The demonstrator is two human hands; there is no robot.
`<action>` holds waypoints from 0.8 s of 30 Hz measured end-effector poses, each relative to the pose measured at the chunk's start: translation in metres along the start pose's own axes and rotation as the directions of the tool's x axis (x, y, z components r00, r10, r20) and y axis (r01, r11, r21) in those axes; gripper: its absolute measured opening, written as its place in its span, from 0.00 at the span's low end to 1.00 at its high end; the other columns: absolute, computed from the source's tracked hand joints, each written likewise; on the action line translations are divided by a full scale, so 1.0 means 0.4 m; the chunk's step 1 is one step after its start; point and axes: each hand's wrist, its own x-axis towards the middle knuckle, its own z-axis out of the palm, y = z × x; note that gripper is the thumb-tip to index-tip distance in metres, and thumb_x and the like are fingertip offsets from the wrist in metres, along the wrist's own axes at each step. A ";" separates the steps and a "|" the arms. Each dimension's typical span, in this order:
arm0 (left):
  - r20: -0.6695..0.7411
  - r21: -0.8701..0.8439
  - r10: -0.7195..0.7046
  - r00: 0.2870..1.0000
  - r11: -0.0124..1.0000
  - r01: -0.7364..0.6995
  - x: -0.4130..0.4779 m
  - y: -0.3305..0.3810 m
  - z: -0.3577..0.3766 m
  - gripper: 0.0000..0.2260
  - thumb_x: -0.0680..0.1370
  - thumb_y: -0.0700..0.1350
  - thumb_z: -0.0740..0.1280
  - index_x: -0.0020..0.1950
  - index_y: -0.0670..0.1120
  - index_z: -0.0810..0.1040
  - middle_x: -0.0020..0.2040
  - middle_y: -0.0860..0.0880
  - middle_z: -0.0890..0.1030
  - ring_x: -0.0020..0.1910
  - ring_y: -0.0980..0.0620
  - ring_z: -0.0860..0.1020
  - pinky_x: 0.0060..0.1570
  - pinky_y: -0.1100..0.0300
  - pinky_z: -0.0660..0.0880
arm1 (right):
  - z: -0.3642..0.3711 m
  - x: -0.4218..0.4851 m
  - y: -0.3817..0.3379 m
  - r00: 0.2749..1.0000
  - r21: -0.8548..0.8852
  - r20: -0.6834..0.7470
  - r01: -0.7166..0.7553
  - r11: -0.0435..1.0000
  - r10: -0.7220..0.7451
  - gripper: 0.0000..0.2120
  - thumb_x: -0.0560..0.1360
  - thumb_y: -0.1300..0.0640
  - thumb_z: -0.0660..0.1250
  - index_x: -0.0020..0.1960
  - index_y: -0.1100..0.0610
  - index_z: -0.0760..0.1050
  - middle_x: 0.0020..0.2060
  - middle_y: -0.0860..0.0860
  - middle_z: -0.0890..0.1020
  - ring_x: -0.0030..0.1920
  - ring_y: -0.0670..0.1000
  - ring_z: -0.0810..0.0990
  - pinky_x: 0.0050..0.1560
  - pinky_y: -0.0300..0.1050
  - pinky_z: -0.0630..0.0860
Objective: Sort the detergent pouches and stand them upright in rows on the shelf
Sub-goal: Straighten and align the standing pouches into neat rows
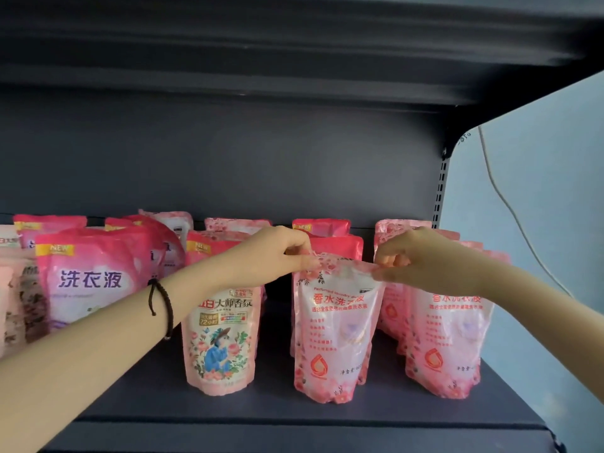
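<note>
Both bare forearms reach forward and upward, converging toward the middle. The left hand (277,253) is pinched shut, fingers curled down against the thumb — a dark cord bracelet circles its wrist. The right hand (415,256) mirrors it — knuckles up, fingertips pinched together.

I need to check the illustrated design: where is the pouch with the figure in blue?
Front row, left of centre: the illustrated pouch stands upright under the left forearm, beside the pouch both hands hold.

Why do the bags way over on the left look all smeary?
Head view: the wide lens stretches and blurs the edges, so the left pouches smear; the middle pouch pinched by both hands, left and right, prints sharper; the shelf looks bent.
</note>
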 end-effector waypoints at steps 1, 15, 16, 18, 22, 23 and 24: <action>-0.003 -0.029 -0.022 1.000 0.999 0.022 0.001 -0.004 0.002 0.11 0.77 0.51 0.67 0.38 0.48 0.76 0.31 0.55 0.74 0.29 0.60 0.68 0.35 0.63 0.67 | 0.005 0.000 0.006 1.000 0.050 -0.014 -0.005 0.999 0.006 0.13 0.76 0.46 0.65 0.43 0.54 0.80 0.37 0.40 0.79 0.40 0.41 0.78 0.38 0.29 0.69; 0.173 0.224 -0.048 0.984 0.975 0.008 0.029 -0.001 -0.072 0.09 0.77 0.55 0.65 0.44 0.52 0.80 0.39 0.53 0.80 0.34 0.62 0.73 0.37 0.70 0.69 | -0.062 0.072 0.027 0.959 0.123 0.240 0.123 0.985 -0.150 0.11 0.71 0.40 0.69 0.42 0.47 0.80 0.38 0.41 0.83 0.38 0.40 0.81 0.41 0.33 0.77; 0.207 0.255 -0.053 0.977 0.967 -0.002 0.037 0.011 -0.085 0.11 0.77 0.57 0.63 0.44 0.52 0.81 0.38 0.53 0.80 0.32 0.62 0.72 0.36 0.70 0.68 | -0.074 0.079 0.030 0.949 0.125 0.268 0.136 0.983 -0.166 0.11 0.71 0.39 0.69 0.42 0.46 0.80 0.38 0.40 0.83 0.38 0.40 0.82 0.42 0.37 0.78; 0.244 0.275 -0.069 0.967 0.962 -0.001 0.052 0.028 -0.118 0.16 0.76 0.61 0.60 0.44 0.54 0.81 0.37 0.55 0.80 0.32 0.62 0.73 0.36 0.70 0.69 | -0.094 0.098 0.038 0.935 0.137 0.298 0.156 0.978 -0.191 0.12 0.71 0.38 0.68 0.43 0.45 0.80 0.38 0.40 0.83 0.38 0.39 0.82 0.43 0.37 0.78; 0.229 0.330 -0.044 0.972 0.943 -0.035 0.116 0.017 -0.165 0.09 0.79 0.55 0.63 0.43 0.56 0.80 0.37 0.61 0.81 0.34 0.62 0.76 0.37 0.65 0.70 | -0.122 0.173 0.071 0.937 0.111 0.299 0.155 0.982 -0.181 0.08 0.73 0.44 0.68 0.44 0.48 0.81 0.38 0.43 0.84 0.38 0.45 0.83 0.46 0.42 0.80; 0.227 0.382 -0.041 0.973 0.923 -0.050 0.140 0.006 -0.170 0.08 0.79 0.54 0.63 0.43 0.55 0.80 0.37 0.60 0.81 0.34 0.62 0.75 0.37 0.65 0.70 | -0.124 0.201 0.081 0.941 0.063 0.293 0.156 0.986 -0.167 0.07 0.74 0.45 0.69 0.45 0.48 0.81 0.39 0.43 0.84 0.38 0.45 0.83 0.46 0.43 0.80; 0.230 0.443 -0.040 0.972 0.894 -0.067 0.166 -0.009 -0.173 0.07 0.79 0.53 0.64 0.45 0.55 0.80 0.38 0.60 0.80 0.35 0.62 0.75 0.38 0.64 0.70 | -0.123 0.232 0.092 0.946 -0.004 0.287 0.160 0.987 -0.152 0.06 0.74 0.46 0.69 0.45 0.48 0.81 0.39 0.43 0.84 0.39 0.45 0.83 0.47 0.44 0.79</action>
